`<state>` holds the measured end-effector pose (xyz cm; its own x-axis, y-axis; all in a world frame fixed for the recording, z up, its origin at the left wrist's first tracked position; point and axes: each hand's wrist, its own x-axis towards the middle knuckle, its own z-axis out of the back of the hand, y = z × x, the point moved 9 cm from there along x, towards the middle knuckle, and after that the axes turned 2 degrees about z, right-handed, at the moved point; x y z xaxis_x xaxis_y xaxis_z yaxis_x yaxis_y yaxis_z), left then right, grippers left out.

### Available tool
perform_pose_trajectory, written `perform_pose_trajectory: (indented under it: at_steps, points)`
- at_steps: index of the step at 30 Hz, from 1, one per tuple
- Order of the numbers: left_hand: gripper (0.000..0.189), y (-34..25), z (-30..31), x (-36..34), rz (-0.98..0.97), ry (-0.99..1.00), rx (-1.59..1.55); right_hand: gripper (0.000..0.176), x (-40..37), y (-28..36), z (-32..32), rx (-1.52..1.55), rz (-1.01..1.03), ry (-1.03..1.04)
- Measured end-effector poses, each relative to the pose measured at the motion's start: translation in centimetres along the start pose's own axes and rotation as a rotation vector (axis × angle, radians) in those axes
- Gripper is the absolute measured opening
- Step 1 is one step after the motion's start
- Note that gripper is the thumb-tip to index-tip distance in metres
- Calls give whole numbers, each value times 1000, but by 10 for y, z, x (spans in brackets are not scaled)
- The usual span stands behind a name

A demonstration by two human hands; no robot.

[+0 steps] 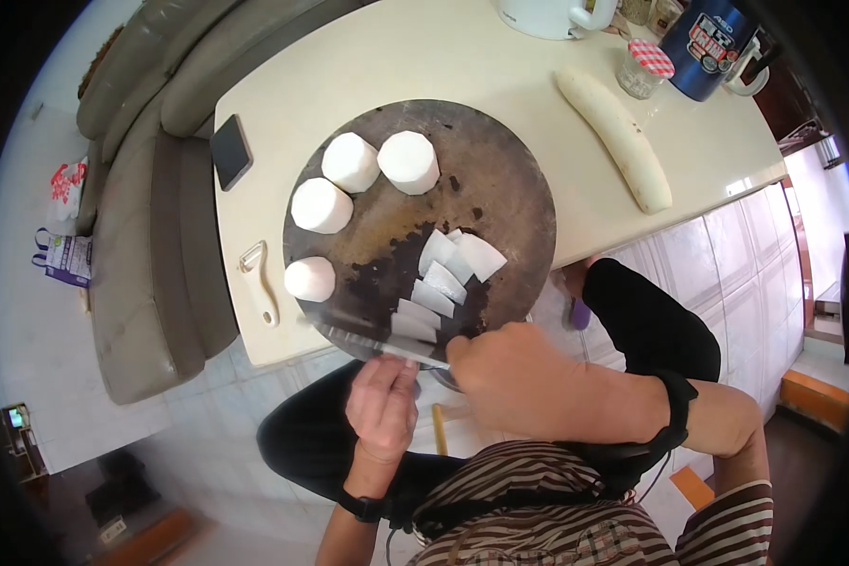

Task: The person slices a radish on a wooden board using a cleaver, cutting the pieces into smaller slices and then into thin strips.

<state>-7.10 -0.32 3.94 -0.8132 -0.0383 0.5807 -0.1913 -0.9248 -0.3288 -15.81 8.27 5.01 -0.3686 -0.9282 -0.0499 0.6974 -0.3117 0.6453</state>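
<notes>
A kitchen knife point(358, 341) lies blurred across the near edge of the round dark cutting board point(500, 170), its handle hidden in my right hand point(514, 373), which is closed around it. Close beside the blade, my left hand point(384, 406) is closed, its fingertips pinching a white radish piece that is mostly hidden. Flat radish slices point(432, 297) trail away from the blade over the wet middle of the board. Peeled radish chunks stand farther off: one point(408, 162) at the back, two point(322, 206) point(351, 161) at the back left, and a smaller one point(309, 279) at the left edge.
A whole white radish point(618, 141) rests on the table point(453, 57) to the right. Left of the board are a peeler point(258, 283) and a phone point(231, 151). A lidded jar point(645, 69), a blue canister point(707, 47) and a white kettle point(542, 17) stand behind.
</notes>
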Motion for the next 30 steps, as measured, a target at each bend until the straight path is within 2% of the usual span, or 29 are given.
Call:
perform_pose_trajectory:
  at_steps: [4, 7, 12, 22, 30]
  points:
    - [28, 0, -1, 0, -18, -5, -14, 16, -9, -3, 15, -3, -25, -48]
    - [29, 6, -1, -12, 0, 29, -7, 16, -21, 21, 29, -74, 93, -41]
    - [30, 5, -1, -12, -19, 30, 11, 17, -29, 20, 20, -70, 88, 56]
    - [25, 9, -3, -24, 23, 103, 29, 19, -28, 17, 11, -119, 86, 87]
    - [24, 9, -3, -19, 29, 66, 29, 19, -13, 22, 10, -5, 133, 51]
